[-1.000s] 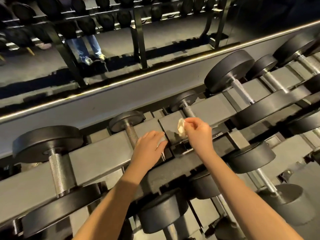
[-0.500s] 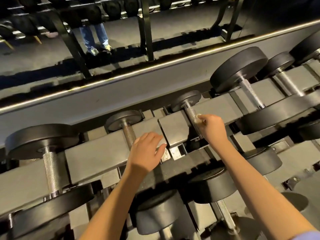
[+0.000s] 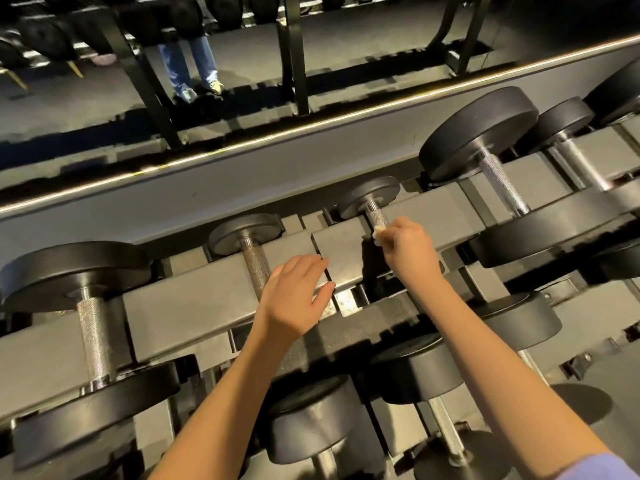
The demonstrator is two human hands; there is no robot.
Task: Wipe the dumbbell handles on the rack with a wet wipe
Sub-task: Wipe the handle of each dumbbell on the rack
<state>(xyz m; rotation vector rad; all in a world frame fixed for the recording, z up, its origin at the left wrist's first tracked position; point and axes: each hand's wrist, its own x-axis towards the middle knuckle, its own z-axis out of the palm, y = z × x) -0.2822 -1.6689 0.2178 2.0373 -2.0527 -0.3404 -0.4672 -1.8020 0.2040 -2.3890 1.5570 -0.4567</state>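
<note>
The wet wipe (image 3: 378, 233), soft, limp and very light, is bunched against the rough steel handle (image 3: 376, 213) of a small dumbbell (image 3: 369, 195) on the rack (image 3: 194, 299). It is pinched in the fingers of the right hand (image 3: 410, 252) and is probably best kept balled and wrapped round that stiff metal. A second ago it hung clear of the handle; the left hand (image 3: 294, 294) rests loose-fingered on the rack as before.

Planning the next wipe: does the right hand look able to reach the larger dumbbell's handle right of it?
Likely yes: that handle lies exposed, nothing over it, and the right hand, pinching the wipe, is at the neighbouring dumbbell.
</note>
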